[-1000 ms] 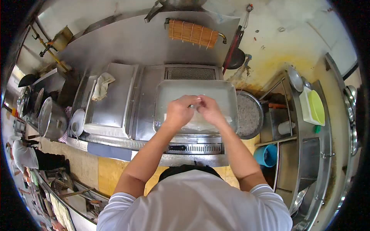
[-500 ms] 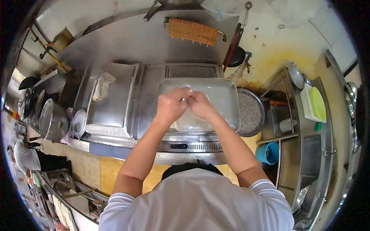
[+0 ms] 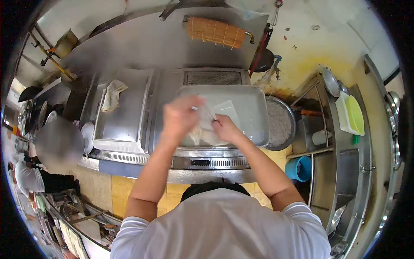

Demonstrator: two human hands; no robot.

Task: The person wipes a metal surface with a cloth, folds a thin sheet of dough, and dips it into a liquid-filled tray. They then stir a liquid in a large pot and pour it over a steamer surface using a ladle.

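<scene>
- Steel everywhere in the head view: a stainless bench (image 3: 129, 116) runs along a stained wall, with a bamboo mat (image 3: 215, 32) hanging above it.
- Big metal tray (image 3: 254, 108) sits toward the bench's right end, a round bowl of pale grains (image 3: 280, 123) touching its right side.
- Left hand (image 3: 181, 116), blurred, is over the tray's left half, fingers pinched on a thin white sheet (image 3: 215, 114).
- Right hand (image 3: 225, 128) is just beside it near the tray's front edge, grip closed on the same sheet.
- Crumpled cloth (image 3: 113, 94) lies on the bench's left part.
- Blue bucket (image 3: 298, 168) sits below the bench's right end.
</scene>
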